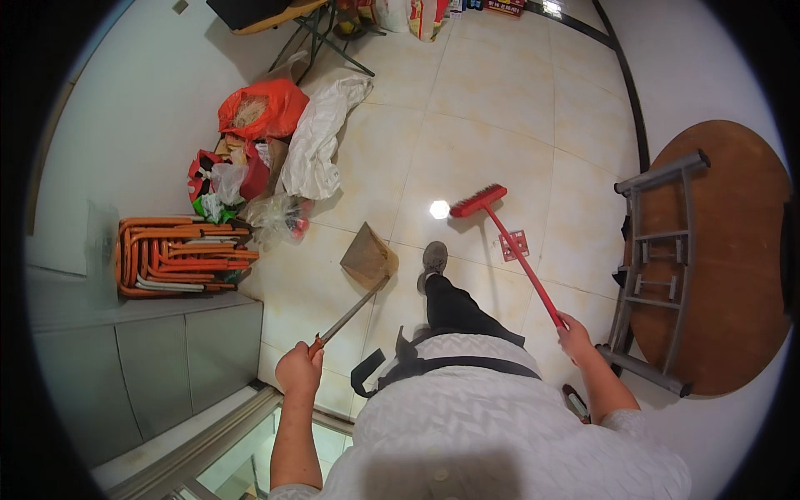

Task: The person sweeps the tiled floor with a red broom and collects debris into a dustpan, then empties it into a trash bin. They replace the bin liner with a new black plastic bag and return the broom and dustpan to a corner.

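My left hand [301, 371] grips the handle of a long-handled dustpan [369, 257], whose brownish pan is ahead of me, left of my shoe. In my right hand [573, 337] is the red handle of a broom [479, 201]. The broom's red head with dark bristles is ahead of my shoe, close to a bright light reflection on the tiles. Under the broom's handle lies a red printed card or packet [514, 245], partly crossed by the stick. Whether the bristles touch the floor I cannot tell.
Stacked orange metal-framed stools [181, 256] stand at the left. Beyond them sit plastic bags, an orange-red bag [269, 109] and a white sack [325, 140]. A round brown tabletop [737, 262] with grey folding legs leans at the right wall. A folding-legged table [281, 17] stands far left.
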Demonstrator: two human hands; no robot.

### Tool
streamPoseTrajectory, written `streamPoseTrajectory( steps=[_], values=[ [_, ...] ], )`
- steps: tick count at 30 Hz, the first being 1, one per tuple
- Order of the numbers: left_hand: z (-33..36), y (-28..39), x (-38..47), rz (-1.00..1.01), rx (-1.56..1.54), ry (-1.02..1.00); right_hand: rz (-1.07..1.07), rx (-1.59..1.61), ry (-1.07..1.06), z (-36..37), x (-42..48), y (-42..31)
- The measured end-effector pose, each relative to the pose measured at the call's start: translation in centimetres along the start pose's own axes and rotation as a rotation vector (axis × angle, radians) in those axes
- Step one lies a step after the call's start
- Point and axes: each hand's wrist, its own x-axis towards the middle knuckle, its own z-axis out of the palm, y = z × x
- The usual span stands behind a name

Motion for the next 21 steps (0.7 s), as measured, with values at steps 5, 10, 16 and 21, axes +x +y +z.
streamPoseTrajectory(
  steps=[5,10,16,21],
  values=[
    [-4.8,2.1,6.9,0.06,0.054,0.012,-0.148,-0.076,0.022,2.4,10.7,-13.7],
    [-9.3,4.7,12.9,0.123,0.052,0.039,-0.261,-0.31,-0.006,2.6,26.2,-27.2],
    [-12.3,7.4,19.3,0.199,0.036,0.039,-0.135,-0.608,0.08,0.0,26.5,-35.9],
    [-13.3,8.2,25.9,0.437,0.12,0.062,0.05,-0.494,0.068,0.2,22.8,-28.6]
  ],
)
